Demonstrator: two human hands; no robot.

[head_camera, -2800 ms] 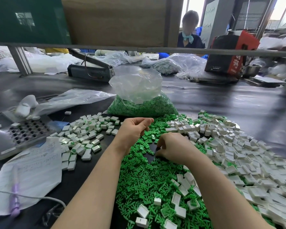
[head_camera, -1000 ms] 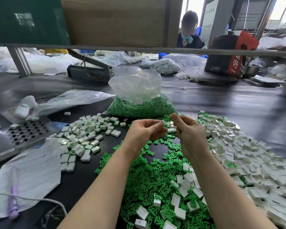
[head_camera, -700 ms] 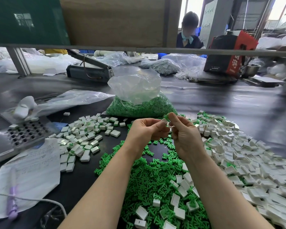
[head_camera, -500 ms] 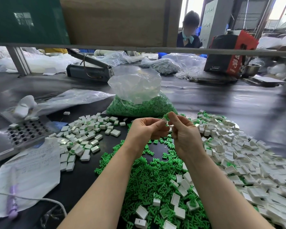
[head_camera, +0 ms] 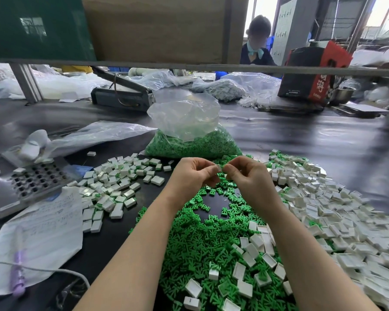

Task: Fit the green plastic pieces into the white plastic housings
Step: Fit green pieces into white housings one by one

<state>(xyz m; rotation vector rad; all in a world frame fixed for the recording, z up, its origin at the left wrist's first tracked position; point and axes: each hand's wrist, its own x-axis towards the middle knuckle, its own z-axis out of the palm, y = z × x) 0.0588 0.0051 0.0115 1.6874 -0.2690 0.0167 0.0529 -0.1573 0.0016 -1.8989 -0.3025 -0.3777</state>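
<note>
My left hand (head_camera: 192, 176) and my right hand (head_camera: 248, 176) meet above the table, fingertips together. Between them they pinch a small white housing (head_camera: 217, 169); whether a green piece sits in it is hidden by the fingers. Below them lies a heap of loose green pieces (head_camera: 202, 241). A large pile of empty white housings (head_camera: 332, 209) spreads to the right. At the left sits a smaller pile of white housings with green inside (head_camera: 115, 182).
A clear bag of green pieces (head_camera: 191, 140) stands just beyond my hands. At the left are a metal fixture with holes (head_camera: 32, 182), a handwritten paper (head_camera: 38, 234), a purple pen (head_camera: 17, 272) and a white cable (head_camera: 61, 271). A person sits behind the far bench.
My hands rose from the green heap, came together and now hold a white housing between the fingertips. Over the last half second they have barely moved.
</note>
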